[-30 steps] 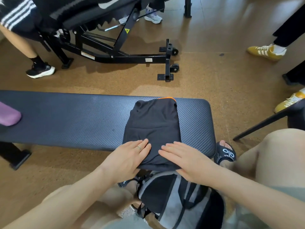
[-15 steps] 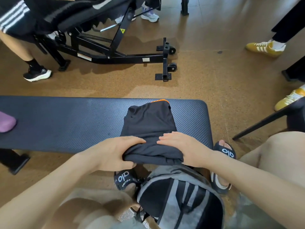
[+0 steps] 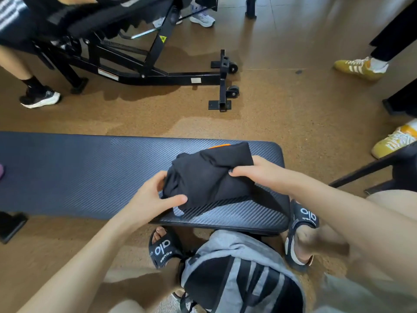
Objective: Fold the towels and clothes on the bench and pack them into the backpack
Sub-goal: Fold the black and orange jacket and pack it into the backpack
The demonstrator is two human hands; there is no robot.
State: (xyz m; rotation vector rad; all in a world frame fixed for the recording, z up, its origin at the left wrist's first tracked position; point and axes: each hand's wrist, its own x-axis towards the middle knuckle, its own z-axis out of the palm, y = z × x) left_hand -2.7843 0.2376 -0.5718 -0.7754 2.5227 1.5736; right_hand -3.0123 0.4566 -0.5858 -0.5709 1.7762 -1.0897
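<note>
Near the right end of the bench [image 3: 90,175], toward its front edge, a folded black garment [image 3: 209,175] is held by both hands. Left hand [image 3: 151,197] grips the garment's lower left corner, thumb on top, fingers curled underneath. Right hand [image 3: 259,172] pinches the right side, thumb pressed onto the top of the cloth, fingers behind it. Garment looks partly raised, bunched and creased between the hands, front part casting a shadow on the bench pad. Orange trim [image 3: 220,146] shows at its far edge. Grey and black backpack [image 3: 239,272] sits on the floor just below the bench's front edge, between two feet in black slides [image 3: 163,247]. Black gym machine frame [image 3: 158,73] stands on the floor beyond the bench. Other people's shoes at the right and left margins.
</note>
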